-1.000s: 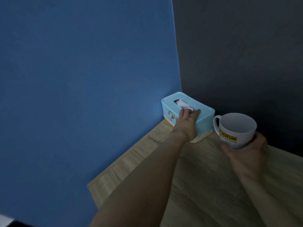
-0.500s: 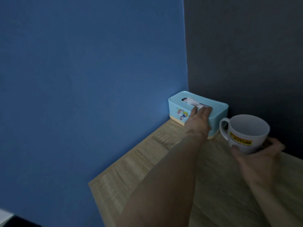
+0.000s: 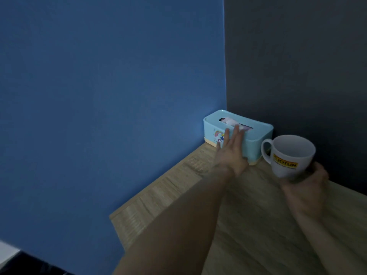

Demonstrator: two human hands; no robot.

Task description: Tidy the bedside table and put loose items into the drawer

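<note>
- Reaching out over the wooden table (image 3: 168,197) with 2 bare forearms.
- Gripping the white mug (image 3: 288,155) from below and behind with the right hand (image 3: 304,185), fingers curled round its base. Too blurred for telling whether resting on the table or hanging just above it.
- Holding the mug's mouth upward, tipped slightly toward the camera, with the handle facing left toward the tissue box (image 3: 256,139) and the printed logo facing the camera.
- Judging the mug to be stiff, smooth and breakable, of moderate weight and seemingly empty. Taking it by the handle or wrapping round the body looking safest, then setting it down gently.
- Laying the left hand (image 3: 231,155) flat against the near long side of the tissue box, fingers straight and close together, grasping nothing.
- Finding the tissue box sitting at the far corner of the table, close to the meeting of the blue wall (image 3: 109,96) and the dark wall (image 3: 297,56), just beside the mug.
- Running the box's long axis from the blue wall out toward the mug, with the slot facing up and a tissue showing in it.
- Judging the box to be light, rigid plastic, likely sliding easily on the wood. Pinching across the 2 long sides looking like the best hold.
</note>
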